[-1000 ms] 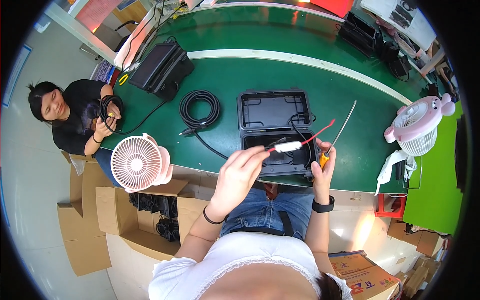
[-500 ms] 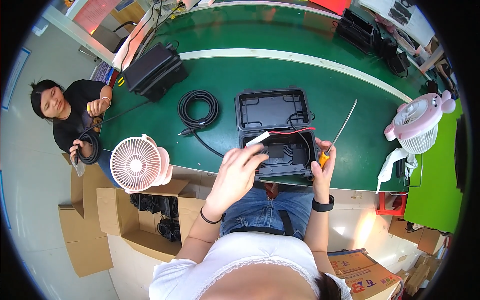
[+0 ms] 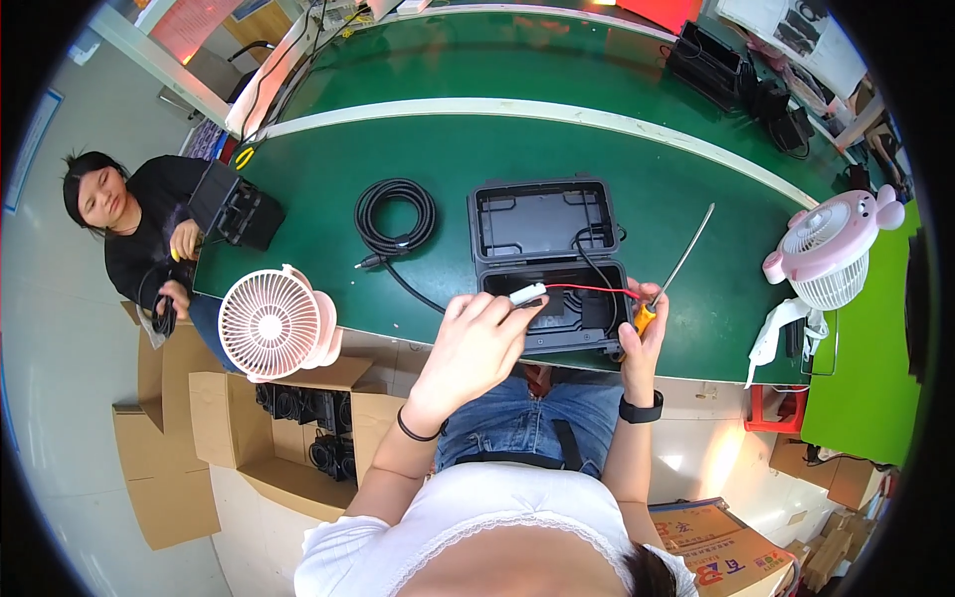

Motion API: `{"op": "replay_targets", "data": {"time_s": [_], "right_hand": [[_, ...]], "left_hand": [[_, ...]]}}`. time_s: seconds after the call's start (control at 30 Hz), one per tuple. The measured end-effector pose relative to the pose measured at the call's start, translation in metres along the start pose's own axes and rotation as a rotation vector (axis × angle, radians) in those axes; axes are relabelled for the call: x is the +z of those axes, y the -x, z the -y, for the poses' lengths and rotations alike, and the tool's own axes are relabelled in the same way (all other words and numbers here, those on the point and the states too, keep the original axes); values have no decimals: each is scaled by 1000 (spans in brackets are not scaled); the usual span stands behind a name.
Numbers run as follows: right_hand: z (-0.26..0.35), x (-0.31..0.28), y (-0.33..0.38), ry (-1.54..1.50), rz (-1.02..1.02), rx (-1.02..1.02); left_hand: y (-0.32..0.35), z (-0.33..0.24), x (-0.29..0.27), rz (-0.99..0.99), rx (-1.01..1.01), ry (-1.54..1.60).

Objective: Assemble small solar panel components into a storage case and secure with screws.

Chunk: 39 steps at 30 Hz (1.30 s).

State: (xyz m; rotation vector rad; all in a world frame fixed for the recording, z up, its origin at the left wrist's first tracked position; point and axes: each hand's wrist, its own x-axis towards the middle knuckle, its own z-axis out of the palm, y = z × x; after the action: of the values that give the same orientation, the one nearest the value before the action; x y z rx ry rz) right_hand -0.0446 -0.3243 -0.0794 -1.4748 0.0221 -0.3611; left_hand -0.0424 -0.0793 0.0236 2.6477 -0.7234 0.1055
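An open black plastic case (image 3: 542, 221) lies in front of me, lid folded back, its lower half nearest me. My left hand (image 3: 479, 343) is closed at the case's left side, fingertips pinching a small white tube-shaped piece (image 3: 528, 294). From this piece a thin red wire (image 3: 587, 288) runs across the case to my right hand (image 3: 643, 328). That hand is closed round the orange-yellow handle of a screwdriver (image 3: 680, 261), whose shaft points up and away. Whether its fingers also hold the wire's end is hard to see. A coiled black cable (image 3: 396, 217) leads towards my left hand.
A pink fan (image 3: 271, 325) stands at the table's left edge, another pink fan (image 3: 828, 249) at the right. At far left a co-worker (image 3: 129, 219) handles a black box (image 3: 237, 207) and cable. Below are open cardboard boxes (image 3: 214, 418) with black parts.
The white piece has shifted right, now between my left fingertips, and the red wire reaches my right hand. At the left, the co-worker's black box has moved off the table's back towards them.
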Motion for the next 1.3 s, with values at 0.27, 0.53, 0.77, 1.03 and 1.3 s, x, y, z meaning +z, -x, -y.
{"op": "replay_targets", "data": {"time_s": [0.27, 0.53, 0.77, 1.03, 1.3], "right_hand": [[-1, 0, -1, -5, -7, -23], [13, -7, -37, -241, -39, 174], [31, 17, -88, 193, -22, 141], [14, 36, -146, 467, 143, -106], [12, 37, -131, 193, 175, -247]], "left_hand": [[-9, -12, 14, -34, 2, -91], [-8, -15, 10, -9, 3, -86], [-5, -16, 14, 1, 19, -130], [14, -3, 32, -265, 77, -19], [35, 15, 54, -395, 120, 25]]}}
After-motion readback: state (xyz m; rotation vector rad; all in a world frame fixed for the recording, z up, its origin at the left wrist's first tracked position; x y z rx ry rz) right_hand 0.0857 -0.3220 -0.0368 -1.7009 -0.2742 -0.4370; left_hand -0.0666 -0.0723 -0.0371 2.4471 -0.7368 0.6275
